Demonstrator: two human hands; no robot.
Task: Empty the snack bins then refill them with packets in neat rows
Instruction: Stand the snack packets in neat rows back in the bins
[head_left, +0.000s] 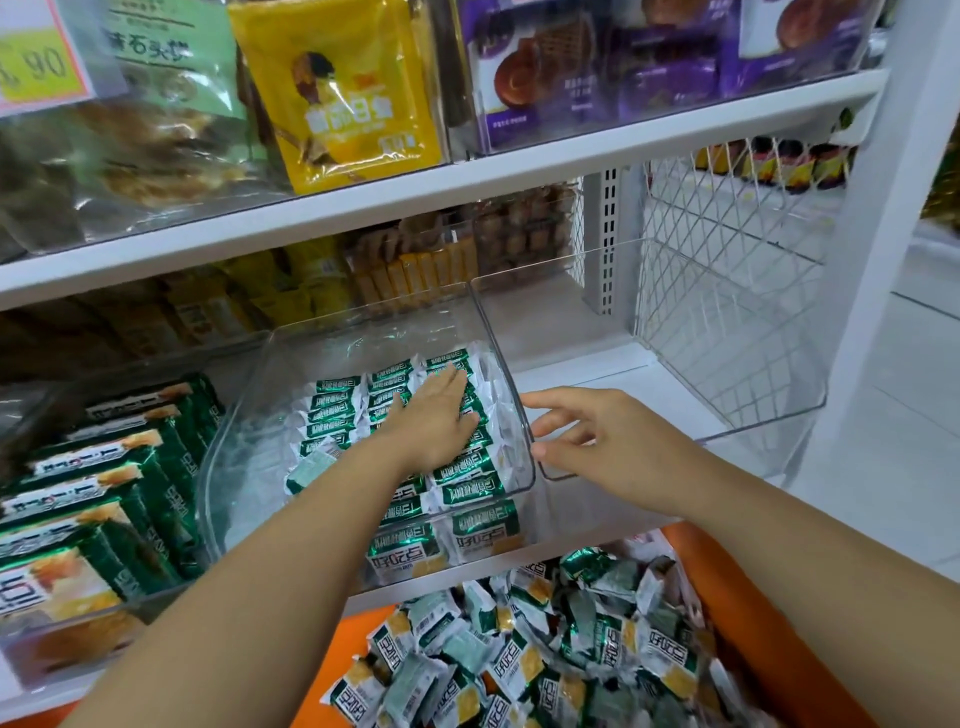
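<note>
your left hand (436, 415) lies flat, fingers straight, pressing on the rows of green-and-white foil snack packets (337, 410) in the middle clear plastic bin (234, 457). your right hand (597, 436) is spread loosely and holds nothing. its fingertips are at the bin's right wall, and whether they touch it you cannot tell from here.

the rows fill only the right and middle of the bin, and the left part of its floor is bare. that gap is the likely trouble: nothing backs the leftmost column, so a sideways push from your palm could slide or tip those packets into it. one packet at the near left already sits skewed. the foil looks slippery, so lifting your palm fast may drag the top packets out of line.

the bin looks light, so steady its wall with your right hand or it may skate towards the empty clear plastic bin (727, 374) just beside it. many loose packets (571, 649) wait in the orange crate (737, 597) below, so grab few at a time.
</note>
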